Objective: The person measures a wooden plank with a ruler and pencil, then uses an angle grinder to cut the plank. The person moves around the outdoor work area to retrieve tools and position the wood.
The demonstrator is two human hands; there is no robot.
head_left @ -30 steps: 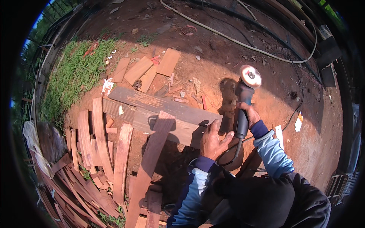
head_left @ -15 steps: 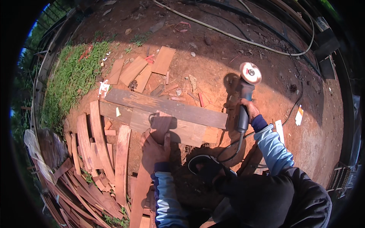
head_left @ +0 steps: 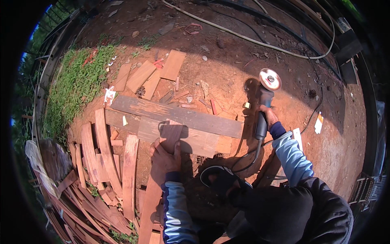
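Observation:
My right hand (head_left: 269, 115) is wrapped round the dark body of an angle grinder (head_left: 262, 122), its pale round disc (head_left: 270, 79) at the far end facing up. A cord runs back from the grinder's near end toward my foot. My left hand (head_left: 165, 157) grips a short reddish-brown wood piece (head_left: 171, 134) between thumb and fingers. That piece is over two weathered boards, a dark plank (head_left: 174, 114) on the far side and a paler board (head_left: 195, 139) nearer me. The disc is well apart from the wood.
Long wood strips (head_left: 131, 175) and a heap of offcuts (head_left: 93, 209) lie at the left. Several cut boards (head_left: 172, 65) rest beyond the planks. Grass (head_left: 77, 77) grows at the far left. A pale hose (head_left: 243, 38) crosses the far ground. My shoe (head_left: 217, 177) is close by.
My right hand has shifted slightly right with the grinder, its disc a little lower in view. A small yellowish block beside the grinder now shows. My left hand still holds the wood piece.

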